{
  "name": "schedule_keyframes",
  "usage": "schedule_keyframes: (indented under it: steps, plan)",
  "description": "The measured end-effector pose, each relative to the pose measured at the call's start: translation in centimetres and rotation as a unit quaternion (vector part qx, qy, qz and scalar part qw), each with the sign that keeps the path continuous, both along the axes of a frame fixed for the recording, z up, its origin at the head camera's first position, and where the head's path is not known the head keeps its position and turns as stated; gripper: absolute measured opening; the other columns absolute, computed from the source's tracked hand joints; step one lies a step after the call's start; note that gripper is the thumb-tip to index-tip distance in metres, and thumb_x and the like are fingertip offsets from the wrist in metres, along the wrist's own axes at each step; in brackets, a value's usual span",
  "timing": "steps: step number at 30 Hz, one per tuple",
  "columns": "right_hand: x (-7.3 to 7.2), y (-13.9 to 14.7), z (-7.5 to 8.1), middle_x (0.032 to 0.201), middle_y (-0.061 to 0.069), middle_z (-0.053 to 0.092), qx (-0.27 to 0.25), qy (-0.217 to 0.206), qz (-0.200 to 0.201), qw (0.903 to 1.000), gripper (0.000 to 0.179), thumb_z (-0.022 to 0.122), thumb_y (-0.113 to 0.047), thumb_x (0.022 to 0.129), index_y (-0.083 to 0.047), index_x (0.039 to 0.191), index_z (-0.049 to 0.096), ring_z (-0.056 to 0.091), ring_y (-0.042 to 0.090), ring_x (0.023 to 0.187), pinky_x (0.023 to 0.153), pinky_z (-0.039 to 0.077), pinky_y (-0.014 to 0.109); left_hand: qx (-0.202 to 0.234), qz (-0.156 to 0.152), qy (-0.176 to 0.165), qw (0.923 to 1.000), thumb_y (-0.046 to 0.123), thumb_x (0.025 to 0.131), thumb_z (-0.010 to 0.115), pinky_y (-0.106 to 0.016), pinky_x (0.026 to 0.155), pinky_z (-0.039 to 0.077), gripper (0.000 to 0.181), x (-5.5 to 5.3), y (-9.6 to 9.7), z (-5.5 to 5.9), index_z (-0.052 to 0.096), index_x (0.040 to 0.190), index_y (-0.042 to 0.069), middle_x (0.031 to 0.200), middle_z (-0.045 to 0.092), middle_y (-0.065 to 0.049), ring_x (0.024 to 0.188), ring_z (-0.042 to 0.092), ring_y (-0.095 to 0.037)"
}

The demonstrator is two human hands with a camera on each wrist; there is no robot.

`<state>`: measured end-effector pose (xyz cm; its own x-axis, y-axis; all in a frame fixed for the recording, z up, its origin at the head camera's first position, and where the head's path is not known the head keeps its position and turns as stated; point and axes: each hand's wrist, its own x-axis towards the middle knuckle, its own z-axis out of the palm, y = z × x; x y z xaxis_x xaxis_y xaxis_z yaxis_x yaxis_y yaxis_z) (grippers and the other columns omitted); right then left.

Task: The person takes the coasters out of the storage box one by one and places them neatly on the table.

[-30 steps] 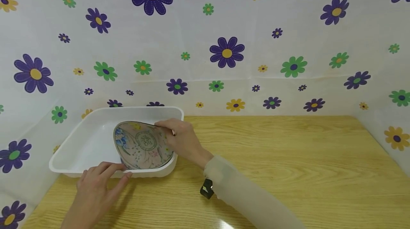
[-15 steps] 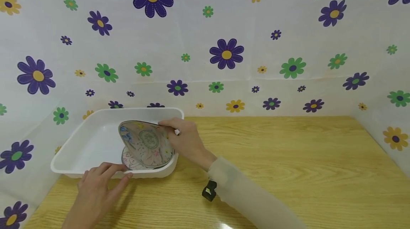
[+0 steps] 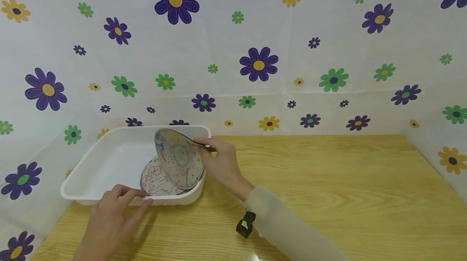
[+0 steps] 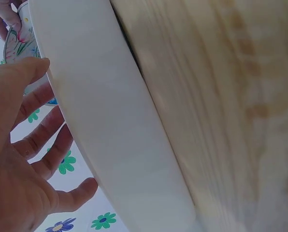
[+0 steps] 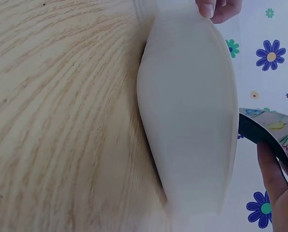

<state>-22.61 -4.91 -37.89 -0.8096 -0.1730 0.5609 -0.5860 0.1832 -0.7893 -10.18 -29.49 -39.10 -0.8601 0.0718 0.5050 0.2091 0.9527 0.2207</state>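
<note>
My right hand (image 3: 227, 167) pinches the right edge of a round floral mat (image 3: 178, 155), thin and bent, with a dark underside (image 5: 260, 130) showing in the right wrist view. This mat stands tilted up at the right end of a white plastic basin (image 3: 109, 147). Beneath it lies a second round mat (image 3: 157, 178) with a pink-and-white rabbit drawing, partly covered. My left hand (image 3: 113, 216) holds the basin's near rim, thumb outside and fingers over the inside; its index fingertip is right at the rabbit mat's edge. In the left wrist view, the left hand (image 4: 33, 135) spreads along the rim.
The basin stands on a wood-grain table (image 3: 313, 188), at its left side. A white cloth (image 3: 219, 42) with purple, green and yellow flowers hangs behind and at both sides. A small black device (image 3: 246, 225) hangs at the right wrist.
The right hand has drawn the floral mat rightward and tilted it up more steeply, uncovering the rabbit mat beneath. The left hand keeps its place on the rim.
</note>
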Motion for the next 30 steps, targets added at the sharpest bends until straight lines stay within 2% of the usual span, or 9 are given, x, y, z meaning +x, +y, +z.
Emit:
schedule_keyframes:
  steps: [3, 7, 15, 22, 30]
  plan:
    - [0.0, 0.1, 0.0, 0.116, 0.013, 0.077, -0.014, -0.029, -0.003, 0.9995, 0.020, 0.067, -0.003, 0.096, -0.005, 0.115, 0.076, 0.075, 0.027, 0.092, 0.071, 0.060, 0.023, -0.008, -0.004, 0.010, 0.9999, 0.024, 0.083, 0.085, -0.065, 0.069, 0.047, 0.020, 0.0, 0.1, 0.1, 0.075, 0.098, 0.017, 0.096, 0.067, -0.008, 0.088, 0.065, -0.039]
    - [0.1, 0.3, 0.1, 0.119, 0.011, 0.076, -0.024, -0.066, -0.005, 0.9975, 0.021, 0.067, -0.006, 0.098, -0.008, 0.117, 0.076, 0.075, 0.028, 0.095, 0.072, 0.060, 0.021, -0.018, -0.006, 0.017, 0.9997, 0.022, 0.082, 0.085, -0.064, 0.068, 0.050, 0.022, 0.1, 0.3, 0.1, 0.074, 0.100, 0.015, 0.097, 0.069, -0.009, 0.088, 0.065, -0.039]
    - [0.1, 0.7, 0.1, 0.121, 0.008, 0.075, -0.054, -0.142, -0.015, 0.9882, 0.021, 0.068, -0.011, 0.099, -0.013, 0.117, 0.077, 0.075, 0.025, 0.093, 0.069, 0.060, 0.022, -0.028, -0.017, 0.037, 0.9988, 0.022, 0.076, 0.089, -0.056, 0.064, 0.053, 0.027, 0.1, 0.3, 0.1, 0.074, 0.096, 0.014, 0.093, 0.070, -0.009, 0.081, 0.065, -0.034]
    - [0.0, 0.9, 0.0, 0.118, 0.013, 0.075, -0.088, -0.166, -0.011, 0.9821, 0.019, 0.069, -0.009, 0.097, -0.010, 0.115, 0.078, 0.077, 0.029, 0.090, 0.067, 0.061, 0.024, -0.020, -0.008, 0.020, 0.9996, 0.023, 0.078, 0.089, -0.058, 0.069, 0.053, 0.027, 0.0, 0.5, 0.2, 0.074, 0.098, 0.013, 0.096, 0.070, -0.009, 0.085, 0.064, -0.035]
    - [0.1, 1.2, 0.0, 0.117, 0.014, 0.074, -0.107, -0.192, -0.008, 0.9754, 0.019, 0.069, -0.008, 0.097, -0.010, 0.114, 0.077, 0.077, 0.029, 0.089, 0.067, 0.062, 0.027, -0.022, -0.005, 0.003, 0.9998, 0.024, 0.079, 0.088, -0.055, 0.073, 0.052, 0.025, 0.0, 0.6, 0.3, 0.074, 0.098, 0.013, 0.097, 0.070, -0.010, 0.085, 0.063, -0.033]
